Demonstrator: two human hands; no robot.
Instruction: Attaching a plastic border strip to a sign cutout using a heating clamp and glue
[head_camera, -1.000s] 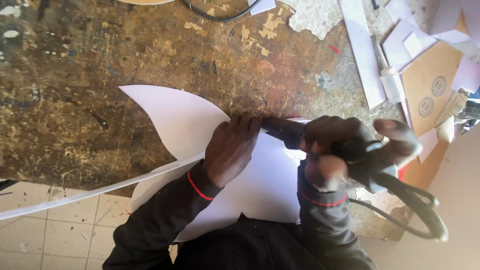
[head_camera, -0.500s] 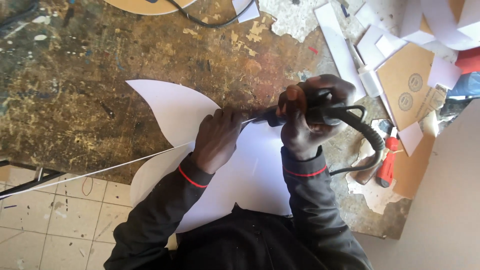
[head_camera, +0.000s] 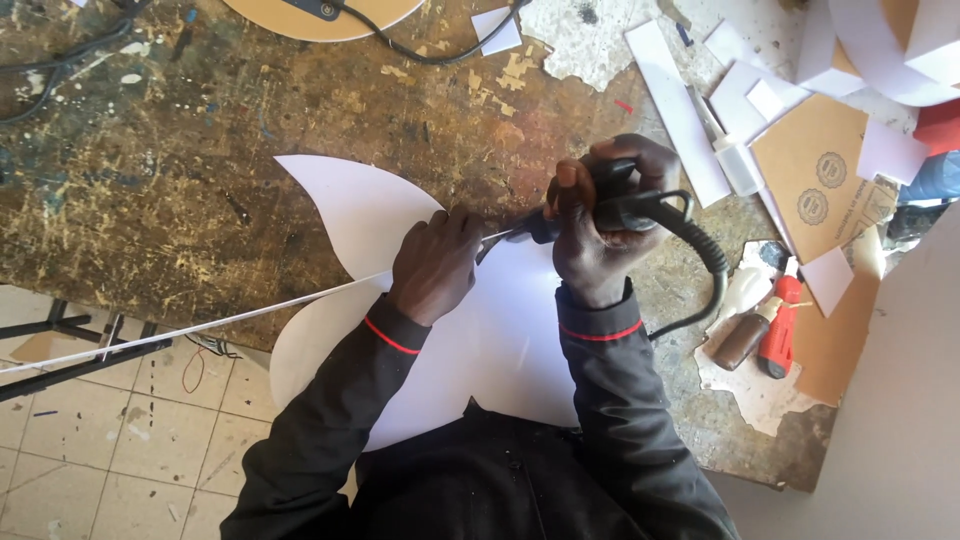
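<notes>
A large white sheet (head_camera: 350, 215) cut to a curved, pointed shape lies on a worn wooden workbench (head_camera: 180, 180). My left hand (head_camera: 435, 265) presses down on the sheet near its middle. My right hand (head_camera: 600, 225) grips a black corded hand tool (head_camera: 625, 205) whose thin metal tip (head_camera: 505, 236) reaches toward my left fingers over the sheet. The tool's black cable (head_camera: 705, 270) loops to the right. A long thin white strip (head_camera: 200, 325) runs off the sheet to the left, past the bench edge.
White paper offcuts (head_camera: 680, 100) and brown card pieces (head_camera: 825, 175) lie at the right. A red-handled tool (head_camera: 780, 320) and a small brown bottle (head_camera: 742, 340) rest near the right edge. A round wooden board (head_camera: 320, 15) with a cable sits at the top. Tiled floor (head_camera: 120, 440) shows lower left.
My right hand has drawn the tool closer to my left hand and turned it, its cable now looping nearer my wrist. The left hand stays pressed on the sheet.
</notes>
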